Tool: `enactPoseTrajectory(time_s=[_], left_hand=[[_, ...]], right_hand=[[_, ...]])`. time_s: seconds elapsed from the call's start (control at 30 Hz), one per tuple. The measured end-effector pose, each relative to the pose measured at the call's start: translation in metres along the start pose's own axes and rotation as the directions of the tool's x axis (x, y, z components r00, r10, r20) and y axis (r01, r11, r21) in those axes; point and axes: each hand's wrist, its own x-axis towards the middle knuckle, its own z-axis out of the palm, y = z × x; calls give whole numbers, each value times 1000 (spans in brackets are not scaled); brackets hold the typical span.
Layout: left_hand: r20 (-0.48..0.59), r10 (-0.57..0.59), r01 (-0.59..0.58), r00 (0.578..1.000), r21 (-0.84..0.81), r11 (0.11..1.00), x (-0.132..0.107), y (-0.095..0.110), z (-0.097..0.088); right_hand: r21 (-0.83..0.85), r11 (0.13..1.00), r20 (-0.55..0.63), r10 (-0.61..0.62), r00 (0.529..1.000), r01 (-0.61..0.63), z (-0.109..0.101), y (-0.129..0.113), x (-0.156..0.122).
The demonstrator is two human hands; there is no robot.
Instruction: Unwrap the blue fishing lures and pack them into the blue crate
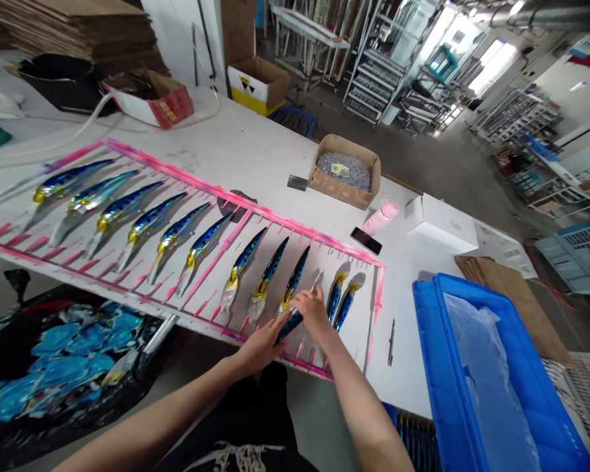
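Observation:
Both my hands are closed on one blue fishing lure (291, 324) above the front edge of the pink-edged rack (319, 233). My left hand (263, 346) grips its lower end. My right hand (313, 311) pinches it nearer the pale lip, which points away from me. Just left of my hands, a blue and yellow lure (299, 267) lies in the rack with its lip toward me. To the right, two lures (345, 308) lie the other way round, lips at the far side. Several more lures (246, 255) are spread out in a row to the left.
A blue crate (425, 341) with plastic film stands at the right. Behind the rack are a phone (366, 240), a pink bottle (381, 217) and a cardboard box (344, 193) of small grey pieces. A black bag (142, 380) of blue scraps hangs below left.

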Motion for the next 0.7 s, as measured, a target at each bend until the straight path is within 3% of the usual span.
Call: enactPoseTrajectory(time_s=[0.17,0.27,0.33,0.43,0.57,0.7], left_hand=[[17,-48,46,999,109,993,42,-12,58],[41,-48,41,998,145,989,45,-13,81],[38,-37,31,999,160,987,43,-12,83],[-1,7,-7,1000,160,987,27,-18,68],[-151,61,-25,987,229,973,-14,-43,41],[-224,151,-65,963,349,935,-42,-62,37]], right_hand=[[33,999,10,31,999,-32,2,71,14],[97,994,-16,54,998,-52,1,91,17],[141,987,-52,79,996,-71,2,93,19],[208,970,-144,161,976,-130,13,78,24],[321,912,-267,346,900,-255,49,35,40],[396,874,-309,415,855,-281,76,-4,67]])
